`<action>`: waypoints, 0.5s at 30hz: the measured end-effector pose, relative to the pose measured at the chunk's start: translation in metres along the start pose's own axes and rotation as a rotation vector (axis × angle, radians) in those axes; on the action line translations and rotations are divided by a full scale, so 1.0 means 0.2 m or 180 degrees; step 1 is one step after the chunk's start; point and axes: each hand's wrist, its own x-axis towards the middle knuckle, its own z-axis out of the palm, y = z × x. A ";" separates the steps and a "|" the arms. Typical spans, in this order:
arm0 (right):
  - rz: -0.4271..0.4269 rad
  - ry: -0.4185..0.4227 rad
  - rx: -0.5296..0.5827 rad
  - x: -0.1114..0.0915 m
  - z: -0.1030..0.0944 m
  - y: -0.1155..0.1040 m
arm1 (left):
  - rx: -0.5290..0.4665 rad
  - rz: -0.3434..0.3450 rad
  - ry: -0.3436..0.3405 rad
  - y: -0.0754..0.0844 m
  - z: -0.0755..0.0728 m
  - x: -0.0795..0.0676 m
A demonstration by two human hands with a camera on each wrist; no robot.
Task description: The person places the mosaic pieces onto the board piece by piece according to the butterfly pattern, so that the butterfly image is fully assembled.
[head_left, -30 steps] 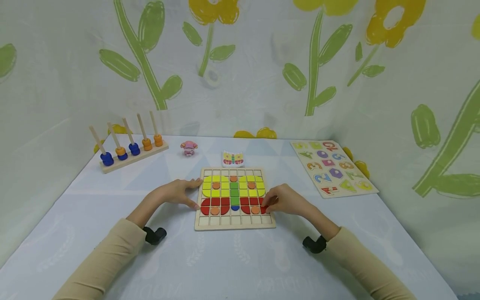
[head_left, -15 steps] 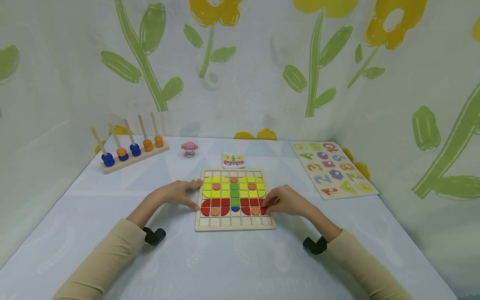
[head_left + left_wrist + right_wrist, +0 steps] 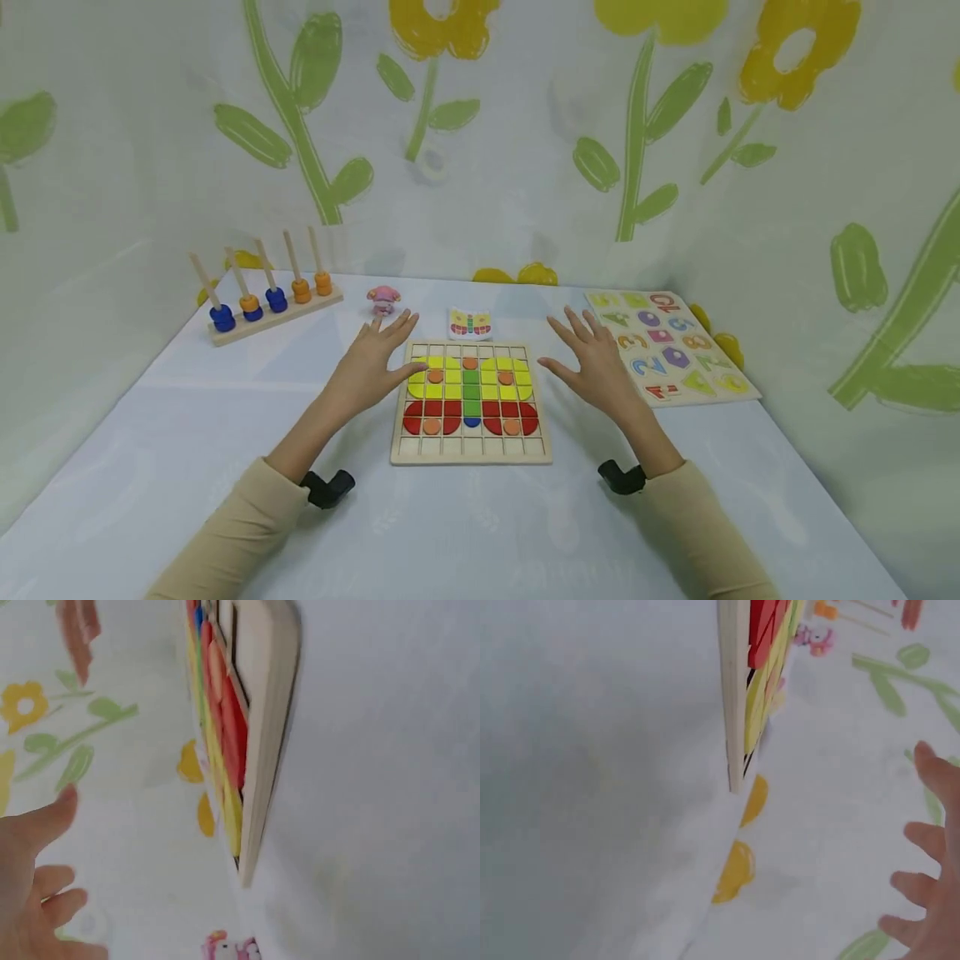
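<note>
A wooden grid board [image 3: 472, 457] lies mid-table, filled with coloured pieces in a butterfly pattern: yellow pieces [image 3: 452, 391] above, red pieces [image 3: 498, 409] below, a green column [image 3: 471, 392] between, with orange discs [image 3: 512, 427] and a blue half-round [image 3: 472, 422]. My left hand [image 3: 369, 367] hovers at the board's left side, fingers spread, its thumb over the upper left corner in the head view. Off the right side is my right hand [image 3: 596, 367], fingers apart and holding nothing. Both wrist views show raised hands apart from the board.
A small butterfly card [image 3: 470, 324] stands behind the board, near a pink figurine [image 3: 384, 300]. At back left is a peg stand [image 3: 277, 315] with blue and orange beads. A number puzzle board [image 3: 675, 350] lies to the right, partly behind my right hand.
Both hands have lifted away from the board and spread their fingers. The right fingers have left the red piece at the right edge; the left hand has let go of the left edge.
</note>
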 end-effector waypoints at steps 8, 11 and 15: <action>0.0263 -0.0361 -0.0421 0.04 0.02 -0.04 | 0.0660 -0.0182 0.0197 0.05 0.08 0.03; 0.0305 -0.0465 -0.0480 0.05 0.01 -0.05 | 0.0692 -0.0247 0.0104 0.04 0.09 0.04; 0.0327 -0.0546 -0.0494 0.05 0.01 -0.05 | 0.0681 -0.0257 0.0076 0.04 0.09 0.05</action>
